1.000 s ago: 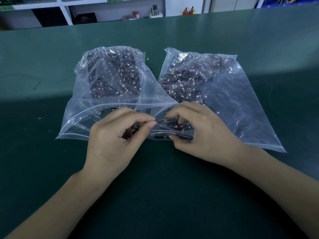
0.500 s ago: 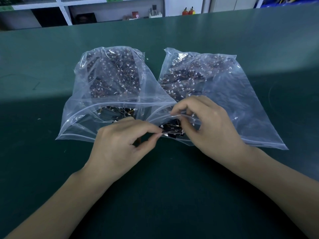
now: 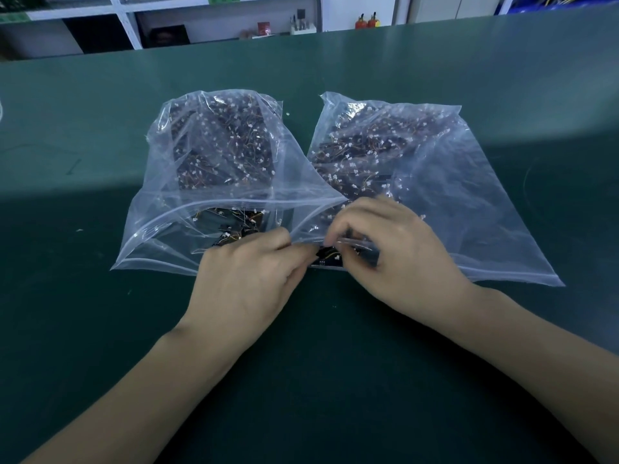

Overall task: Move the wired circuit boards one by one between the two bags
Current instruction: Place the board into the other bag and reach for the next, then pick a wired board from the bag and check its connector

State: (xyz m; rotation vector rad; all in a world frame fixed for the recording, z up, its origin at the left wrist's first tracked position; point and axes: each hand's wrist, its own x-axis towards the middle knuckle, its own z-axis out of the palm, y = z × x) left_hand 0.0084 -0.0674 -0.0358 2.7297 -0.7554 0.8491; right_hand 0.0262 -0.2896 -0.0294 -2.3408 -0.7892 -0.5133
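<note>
Two clear zip bags lie side by side on the green table, both holding many dark wired circuit boards with white connectors. The left bag (image 3: 160,226) has its mouth open toward me. The right bag (image 3: 469,202) also opens toward me. Between the mouths sits one black circuit board (image 3: 326,259) with thin wires. My left hand (image 3: 248,279) pinches its left end with thumb and forefinger. My right hand (image 3: 398,252) curls over its right side and the right bag's lip; its fingertips are blurred.
The green table (image 3: 335,380) stretches wide around the bags. White shelving (image 3: 127,25) with small items and two orange bottles (image 3: 366,21) stands beyond the far edge.
Both hands have shifted slightly right and closer together. The board has come lower at the right bag's mouth, with the bag's lip now draped over the right fingers.
</note>
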